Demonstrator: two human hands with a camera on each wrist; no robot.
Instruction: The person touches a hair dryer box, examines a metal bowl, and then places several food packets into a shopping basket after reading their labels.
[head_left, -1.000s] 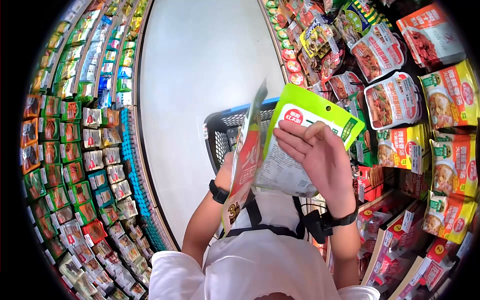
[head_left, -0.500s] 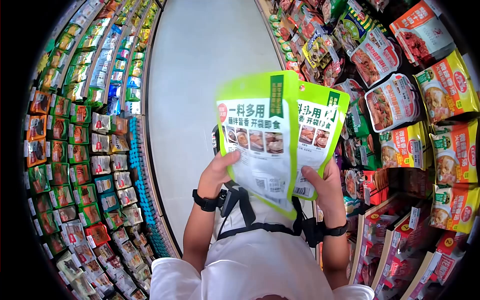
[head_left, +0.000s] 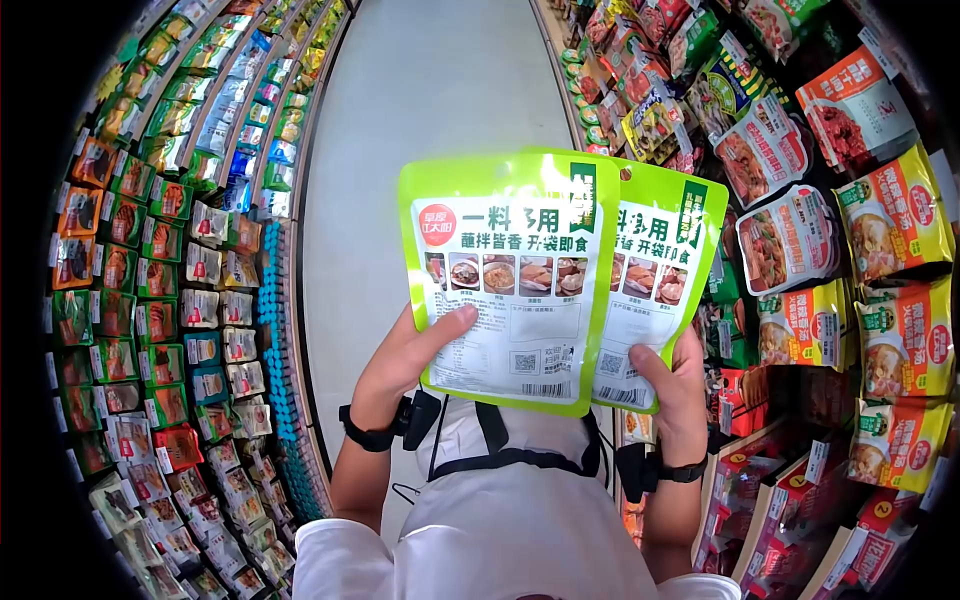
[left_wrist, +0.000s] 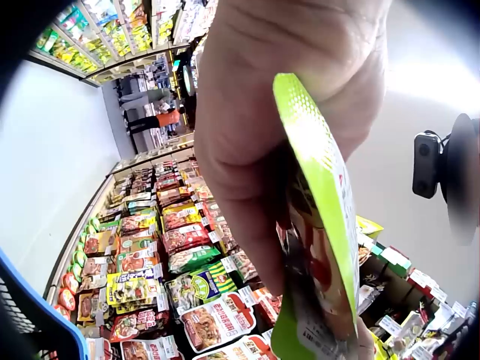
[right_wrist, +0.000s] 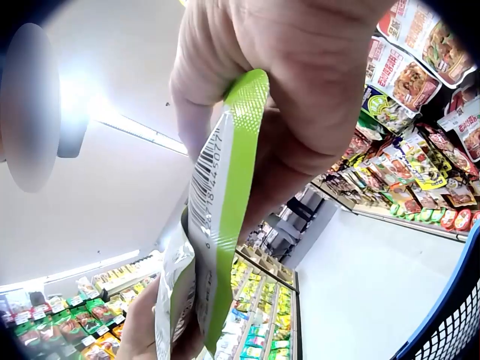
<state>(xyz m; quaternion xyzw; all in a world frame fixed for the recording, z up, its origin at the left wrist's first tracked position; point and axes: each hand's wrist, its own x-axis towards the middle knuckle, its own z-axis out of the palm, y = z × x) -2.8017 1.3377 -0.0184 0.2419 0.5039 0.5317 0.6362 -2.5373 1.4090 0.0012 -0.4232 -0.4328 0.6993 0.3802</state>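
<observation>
Two green-edged pouches are held side by side, printed backs up, in the head view. My left hand (head_left: 408, 352) grips the lower left edge of the front pouch (head_left: 505, 340), thumb on its face. The rear pouch (head_left: 640, 330), partly covered by the front one, is pinched at its lower right by my right hand (head_left: 680, 388). In the left wrist view the left hand (left_wrist: 292, 97) holds a pouch (left_wrist: 319, 176) seen edge-on. The right wrist view shows the right hand (right_wrist: 285, 82) around a pouch edge (right_wrist: 232, 180) beside a barcode.
Shelves of packaged food (head_left: 150, 300) line the left, and hanging packets (head_left: 905, 330) line the right. A pale floor (head_left: 430, 90) runs between them. A blue-rimmed basket (right_wrist: 450, 292) shows at the right wrist view's edge. People (left_wrist: 154, 120) stand in the distance.
The front pouch has swung from edge-on to face-up, its printed back now beside the other's. My right hand has gone from spread fingers over the rear pouch to gripping its lower edge.
</observation>
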